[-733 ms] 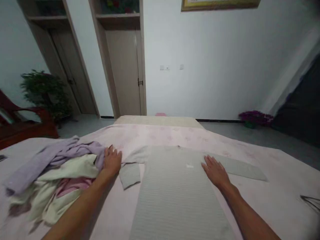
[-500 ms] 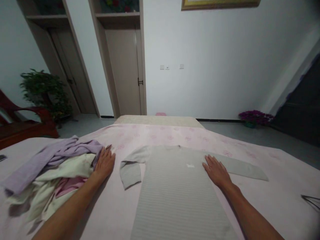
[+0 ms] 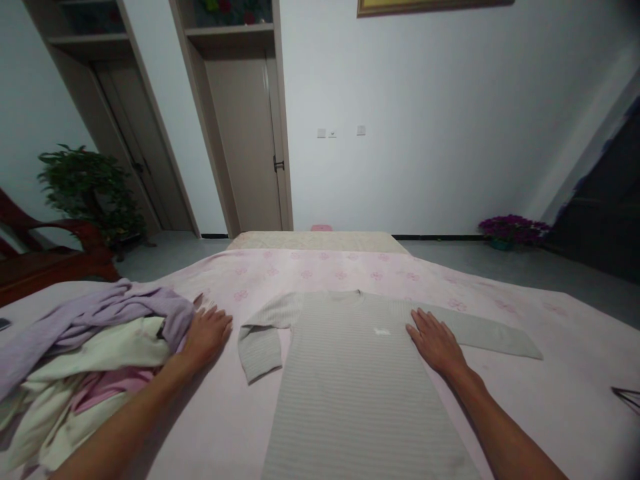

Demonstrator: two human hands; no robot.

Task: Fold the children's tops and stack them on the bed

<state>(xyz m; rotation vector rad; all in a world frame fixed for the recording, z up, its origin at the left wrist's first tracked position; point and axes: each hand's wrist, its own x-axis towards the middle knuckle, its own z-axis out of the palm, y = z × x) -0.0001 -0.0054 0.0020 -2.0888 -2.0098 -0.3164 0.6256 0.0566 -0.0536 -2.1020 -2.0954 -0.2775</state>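
A light grey, finely striped long-sleeved shirt (image 3: 350, 373) lies spread flat on the pink floral cloth (image 3: 210, 427). Its left-side sleeve is bent downward; the right-side sleeve stretches straight out. My right hand (image 3: 436, 343) rests on the shirt near the right armpit, fingers extended and loosely apart. My left hand (image 3: 209, 333) is against the right edge of a clothes pile (image 3: 107, 347) of lilac, cream and pink garments. Its fingers lie outstretched toward the shirt, not gripping anything visible. Part of the pile is hidden behind my left forearm.
A thin black wire object, perhaps a hanger (image 3: 625, 395), lies at the right edge. A wooden armchair (image 3: 65, 243) and a leafy plant (image 3: 87, 190) stand at left. Purple flowers (image 3: 513, 228) sit on the floor by the wall. A beige surface (image 3: 320, 241) extends beyond the cloth.
The clothes pile has shifted left, with my left hand beside it turning its fingers further toward the shirt. My right hand and the shirt have hardly moved.
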